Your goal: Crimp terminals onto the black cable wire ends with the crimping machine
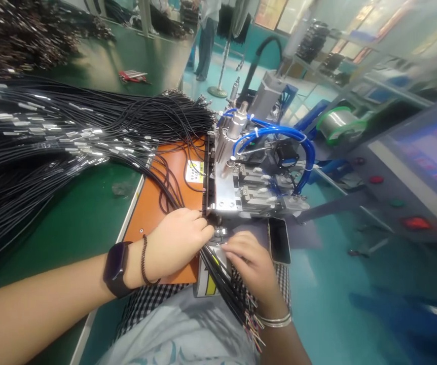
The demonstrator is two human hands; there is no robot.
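My left hand [180, 238] is closed in a pinch on thin black cables [173, 182] at the front of a small metal machine [241, 187]. It wears a dark watch and a cord bracelet. My right hand [251, 261], with silver bangles at the wrist, curls its fingers over a bundle of black cables [222, 284] that runs down across my lap, its coloured wire ends fanned out below. Both hands meet at the machine's front slot, above an orange pad [165, 208].
A large heap of black cables with metal plugs [51, 142] covers the green bench at left. Blue air hoses [279, 134] loop over the machine. A dark phone [279, 241] lies beside my right hand. A control panel with red and green buttons [393, 203] stands right. A person stands far back.
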